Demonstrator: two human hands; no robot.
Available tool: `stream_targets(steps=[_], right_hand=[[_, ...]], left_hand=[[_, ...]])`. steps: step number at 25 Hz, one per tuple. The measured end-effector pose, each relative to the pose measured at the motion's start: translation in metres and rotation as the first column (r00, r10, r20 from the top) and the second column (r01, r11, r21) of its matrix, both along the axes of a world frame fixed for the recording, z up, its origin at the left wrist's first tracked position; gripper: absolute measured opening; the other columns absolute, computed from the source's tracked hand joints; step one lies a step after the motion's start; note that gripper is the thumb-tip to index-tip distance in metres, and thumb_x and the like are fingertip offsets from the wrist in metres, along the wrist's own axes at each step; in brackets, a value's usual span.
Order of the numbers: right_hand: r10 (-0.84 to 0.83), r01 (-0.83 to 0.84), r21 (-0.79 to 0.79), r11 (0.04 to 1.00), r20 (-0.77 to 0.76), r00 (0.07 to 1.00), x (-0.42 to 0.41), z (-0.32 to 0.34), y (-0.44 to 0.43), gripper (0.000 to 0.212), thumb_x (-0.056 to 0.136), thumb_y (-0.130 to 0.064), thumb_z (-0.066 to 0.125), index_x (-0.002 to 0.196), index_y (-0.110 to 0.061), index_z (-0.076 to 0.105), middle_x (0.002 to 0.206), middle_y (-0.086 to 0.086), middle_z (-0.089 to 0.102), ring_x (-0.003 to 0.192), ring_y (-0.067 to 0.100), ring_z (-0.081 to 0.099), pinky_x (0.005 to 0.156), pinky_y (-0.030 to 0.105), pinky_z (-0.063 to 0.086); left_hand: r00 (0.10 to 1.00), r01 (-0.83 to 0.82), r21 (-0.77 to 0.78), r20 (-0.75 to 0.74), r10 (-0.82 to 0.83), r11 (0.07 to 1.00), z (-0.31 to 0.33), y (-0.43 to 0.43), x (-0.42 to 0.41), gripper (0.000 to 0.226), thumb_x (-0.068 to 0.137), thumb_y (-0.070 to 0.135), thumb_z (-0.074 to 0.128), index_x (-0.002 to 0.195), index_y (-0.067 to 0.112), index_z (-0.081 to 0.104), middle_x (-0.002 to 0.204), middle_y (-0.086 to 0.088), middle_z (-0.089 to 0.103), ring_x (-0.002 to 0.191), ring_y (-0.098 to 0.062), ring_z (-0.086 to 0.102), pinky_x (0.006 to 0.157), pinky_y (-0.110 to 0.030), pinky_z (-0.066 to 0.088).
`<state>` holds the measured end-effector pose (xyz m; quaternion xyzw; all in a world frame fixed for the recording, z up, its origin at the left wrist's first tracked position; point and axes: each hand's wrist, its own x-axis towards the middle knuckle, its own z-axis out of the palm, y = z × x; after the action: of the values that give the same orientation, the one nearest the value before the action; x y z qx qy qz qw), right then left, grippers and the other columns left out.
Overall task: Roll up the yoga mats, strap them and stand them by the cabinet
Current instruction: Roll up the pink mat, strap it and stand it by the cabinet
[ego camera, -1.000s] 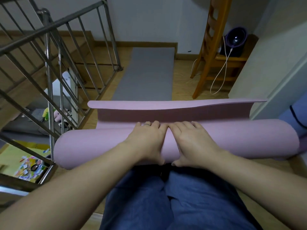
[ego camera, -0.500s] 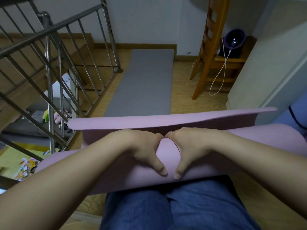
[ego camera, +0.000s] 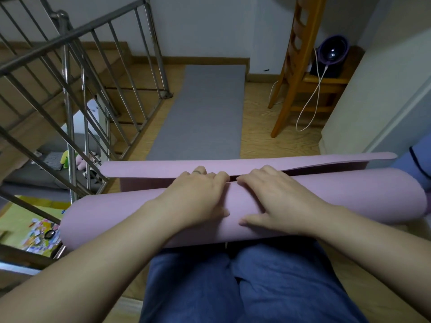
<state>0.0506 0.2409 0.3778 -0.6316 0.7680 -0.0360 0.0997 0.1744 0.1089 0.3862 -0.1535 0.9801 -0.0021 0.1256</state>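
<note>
Both hands are pressing flat, fingers spread, on top of the thick roll of pink foam yoga mat [ego camera: 338, 197] lying across the person's blue-trousered lap [ego camera: 245, 287]. The left hand [ego camera: 198, 197] and right hand [ego camera: 277, 199] are sitting side by side at mid-roll, forearms reaching forward, fingertips curling over the far side. Beyond, a grey yoga mat [ego camera: 205, 113] is lying unrolled on the wooden floor [ego camera: 256, 127].

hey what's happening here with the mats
A person is rolling up a pink yoga mat on the floor. The left hand and right hand lie flat on top of the roll, side by side; only a short flap is left unrolled. A grey yoga mat lies flat beyond it. No strap shows.
</note>
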Motion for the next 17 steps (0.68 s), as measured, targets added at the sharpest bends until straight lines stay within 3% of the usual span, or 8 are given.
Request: stream_targets(steps=[4,7,9,12,14,17], right_hand=[[-0.071,0.074,-0.07,0.995,0.043,0.997,0.0,-0.007,-0.002,0.056,0.087,-0.055,0.053,0.129,-0.02,0.043,0.127,-0.001,0.05,0.119,0.018,0.039,0.101,0.029,0.028],[-0.065,0.065,-0.066,0.996,0.014,0.998,-0.007,-0.015,-0.008,0.069,0.082,-0.061,0.054,0.135,-0.017,0.043,0.128,0.002,0.04,0.114,0.022,0.046,0.1,0.032,0.032],[-0.021,0.023,0.015,1.0,-0.082,0.996,-0.012,-0.022,-0.012,0.098,0.067,-0.071,0.063,0.143,-0.015,0.033,0.131,0.002,0.037,0.118,0.021,0.042,0.105,0.034,0.03],[0.002,0.029,0.104,0.994,-0.289,0.957,-0.016,-0.037,-0.02,0.128,0.054,-0.073,0.071,0.151,-0.014,0.011,0.144,0.003,0.031,0.131,0.024,0.031,0.113,0.044,0.022],[0.002,0.028,0.089,0.996,-0.321,0.947,-0.018,-0.04,-0.026,0.123,0.053,-0.068,0.073,0.149,-0.017,0.014,0.142,0.002,0.036,0.127,0.025,0.036,0.109,0.044,0.026],[0.051,-0.02,0.097,0.995,-0.325,0.945,-0.017,-0.023,-0.03,0.11,0.052,-0.067,0.07,0.142,-0.021,0.026,0.13,0.001,0.047,0.116,0.025,0.048,0.103,0.043,0.029]], left_hand=[[0.999,-0.014,0.013,-0.039,0.015,1.0,-0.006,-0.005,-0.006,0.041,0.096,0.042,0.044,0.128,0.017,0.038,0.128,-0.007,0.049,0.111,-0.029,0.049,0.089,-0.039,0.042],[0.991,0.017,-0.061,-0.133,-0.025,0.998,-0.015,-0.008,-0.009,0.036,0.101,0.039,0.03,0.126,0.016,0.039,0.124,-0.007,0.044,0.097,-0.031,0.056,0.084,-0.039,0.041],[0.993,-0.019,-0.033,-0.114,0.015,0.999,-0.021,-0.012,-0.009,0.052,0.094,0.055,0.035,0.129,0.016,0.037,0.128,-0.007,0.043,0.106,-0.03,0.053,0.094,-0.04,0.036],[0.999,-0.034,-0.119,0.017,0.036,0.992,-0.034,-0.01,-0.005,0.105,0.069,0.076,0.055,0.146,0.013,0.019,0.144,-0.007,0.032,0.13,-0.028,0.037,0.11,-0.049,0.024],[0.999,-0.032,-0.175,-0.017,0.03,0.984,-0.04,-0.01,-0.005,0.114,0.065,0.07,0.064,0.148,0.013,0.011,0.147,-0.006,0.03,0.132,-0.028,0.034,0.112,-0.048,0.02],[0.997,0.006,-0.159,-0.075,-0.018,0.987,-0.028,-0.013,-0.002,0.106,0.063,0.069,0.063,0.146,0.018,0.019,0.141,-0.004,0.04,0.125,-0.028,0.044,0.111,-0.047,0.02]])
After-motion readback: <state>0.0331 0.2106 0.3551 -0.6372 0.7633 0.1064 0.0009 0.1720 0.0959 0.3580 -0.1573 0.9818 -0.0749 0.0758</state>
